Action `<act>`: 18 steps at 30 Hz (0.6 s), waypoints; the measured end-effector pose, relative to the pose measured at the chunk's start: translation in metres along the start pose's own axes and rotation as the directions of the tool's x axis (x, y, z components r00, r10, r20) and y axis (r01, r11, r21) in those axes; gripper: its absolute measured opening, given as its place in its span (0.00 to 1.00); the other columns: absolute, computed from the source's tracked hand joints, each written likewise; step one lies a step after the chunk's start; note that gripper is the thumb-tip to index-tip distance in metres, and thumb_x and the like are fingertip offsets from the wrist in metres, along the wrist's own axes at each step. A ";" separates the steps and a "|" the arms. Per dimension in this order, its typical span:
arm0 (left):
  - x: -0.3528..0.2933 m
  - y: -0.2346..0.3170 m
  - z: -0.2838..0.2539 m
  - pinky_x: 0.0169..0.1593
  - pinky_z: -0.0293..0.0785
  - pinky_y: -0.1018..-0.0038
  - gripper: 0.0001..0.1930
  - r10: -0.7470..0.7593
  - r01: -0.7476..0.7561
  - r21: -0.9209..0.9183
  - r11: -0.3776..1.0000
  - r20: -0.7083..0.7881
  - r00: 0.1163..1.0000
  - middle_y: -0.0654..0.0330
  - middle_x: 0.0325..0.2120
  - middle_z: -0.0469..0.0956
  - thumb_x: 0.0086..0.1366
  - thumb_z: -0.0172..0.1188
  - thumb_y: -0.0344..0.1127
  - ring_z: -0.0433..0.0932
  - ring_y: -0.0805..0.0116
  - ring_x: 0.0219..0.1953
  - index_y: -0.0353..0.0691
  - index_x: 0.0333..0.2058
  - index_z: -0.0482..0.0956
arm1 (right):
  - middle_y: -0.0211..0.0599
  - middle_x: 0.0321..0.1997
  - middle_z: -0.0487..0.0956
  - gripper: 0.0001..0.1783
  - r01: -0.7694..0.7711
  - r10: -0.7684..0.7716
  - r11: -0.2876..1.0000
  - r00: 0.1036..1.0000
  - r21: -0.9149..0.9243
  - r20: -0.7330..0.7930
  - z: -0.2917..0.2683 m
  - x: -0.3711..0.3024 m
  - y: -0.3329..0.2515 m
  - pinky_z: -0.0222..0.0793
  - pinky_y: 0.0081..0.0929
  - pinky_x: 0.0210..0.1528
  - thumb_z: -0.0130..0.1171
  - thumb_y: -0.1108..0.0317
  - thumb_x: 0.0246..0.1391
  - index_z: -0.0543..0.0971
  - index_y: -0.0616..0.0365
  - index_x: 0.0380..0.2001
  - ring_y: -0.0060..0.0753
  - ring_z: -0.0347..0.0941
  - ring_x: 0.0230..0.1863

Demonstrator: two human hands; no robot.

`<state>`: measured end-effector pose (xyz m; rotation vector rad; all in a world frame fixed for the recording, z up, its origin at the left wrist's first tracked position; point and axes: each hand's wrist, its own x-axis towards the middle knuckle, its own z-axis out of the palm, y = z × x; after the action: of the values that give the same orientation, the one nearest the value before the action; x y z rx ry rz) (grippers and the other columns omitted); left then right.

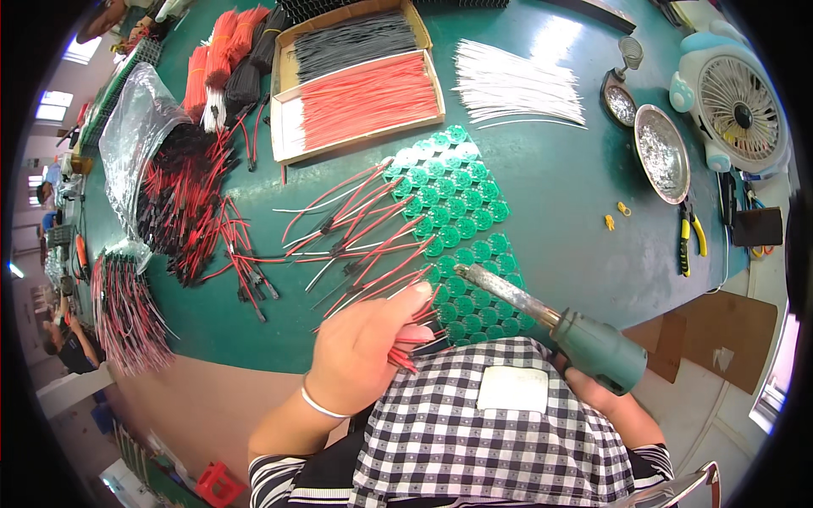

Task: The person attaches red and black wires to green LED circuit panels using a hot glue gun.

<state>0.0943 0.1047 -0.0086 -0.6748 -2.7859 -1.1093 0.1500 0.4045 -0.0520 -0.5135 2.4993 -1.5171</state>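
My left hand is closed on a few red wires by the near left edge of the green circuit boards. These boards are panels of small round discs lying flat on the table. Red, white and black wires reach from their left edge across the table. My right hand, partly hidden, is closed round a soldering iron with a thick green body. Its metal tip points left over the middle of the near panel; whether it touches a disc I cannot tell.
Cardboard trays hold black wires and red wires. White wires lie beside them. At right are a metal dish, cutters and a fan. Red-black leads and a plastic bag lie left.
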 end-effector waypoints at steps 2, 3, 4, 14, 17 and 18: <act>0.000 -0.003 0.009 0.26 0.73 0.76 0.16 -0.033 0.015 -0.149 0.989 -0.116 0.993 0.60 0.21 0.77 0.45 0.62 0.20 0.78 0.67 0.23 0.36 0.36 0.77 | 0.39 0.33 0.79 0.10 -0.012 0.012 1.000 1.000 -0.014 -0.008 0.000 -0.003 0.001 0.73 0.34 0.42 0.57 0.76 0.45 0.78 0.60 0.35 0.41 0.77 0.34; 0.003 -0.006 0.009 0.26 0.73 0.75 0.15 0.035 -0.038 -0.083 0.996 -0.041 0.999 0.60 0.21 0.77 0.46 0.62 0.20 0.78 0.67 0.22 0.36 0.36 0.77 | 0.39 0.33 0.79 0.10 -0.014 0.014 1.000 1.000 -0.015 -0.010 -0.001 -0.003 0.000 0.73 0.34 0.42 0.57 0.76 0.45 0.78 0.60 0.35 0.41 0.77 0.34; 0.005 -0.008 0.010 0.26 0.73 0.75 0.14 0.097 -0.096 -0.020 0.995 0.038 0.995 0.60 0.21 0.77 0.47 0.63 0.21 0.77 0.67 0.22 0.36 0.36 0.77 | 0.39 0.33 0.79 0.10 -0.026 0.026 1.000 1.000 0.014 -0.015 -0.001 -0.003 0.000 0.73 0.34 0.42 0.57 0.75 0.45 0.79 0.60 0.35 0.41 0.77 0.34; 0.006 -0.014 0.024 0.23 0.70 0.71 0.09 0.091 -0.098 0.193 0.976 0.045 0.995 0.60 0.20 0.73 0.48 0.65 0.24 0.74 0.63 0.20 0.37 0.30 0.77 | 0.39 0.34 0.80 0.10 -0.100 0.102 0.994 0.994 -0.054 0.049 -0.005 -0.002 -0.007 0.73 0.34 0.44 0.58 0.74 0.47 0.79 0.58 0.35 0.42 0.78 0.36; 0.007 -0.012 0.024 0.22 0.69 0.71 0.10 0.175 -0.175 0.172 0.969 0.014 0.984 0.59 0.20 0.73 0.47 0.65 0.24 0.74 0.63 0.20 0.37 0.30 0.77 | 0.40 0.36 0.80 0.11 -0.017 0.022 0.990 0.999 -0.137 0.038 -0.005 -0.002 -0.006 0.72 0.35 0.46 0.57 0.73 0.47 0.80 0.58 0.36 0.42 0.78 0.38; 0.007 -0.012 0.025 0.22 0.69 0.71 0.10 0.175 -0.175 0.171 0.970 0.015 0.984 0.59 0.20 0.73 0.47 0.65 0.24 0.74 0.63 0.20 0.37 0.30 0.77 | 0.40 0.36 0.80 0.11 -0.018 0.024 0.990 0.999 -0.137 0.038 -0.004 -0.004 -0.005 0.72 0.35 0.46 0.57 0.73 0.47 0.80 0.58 0.36 0.42 0.78 0.38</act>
<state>0.0849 0.1161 -0.0334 -0.8791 -2.7167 -0.8266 0.1529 0.4074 -0.0457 -0.5306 2.5817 -1.3215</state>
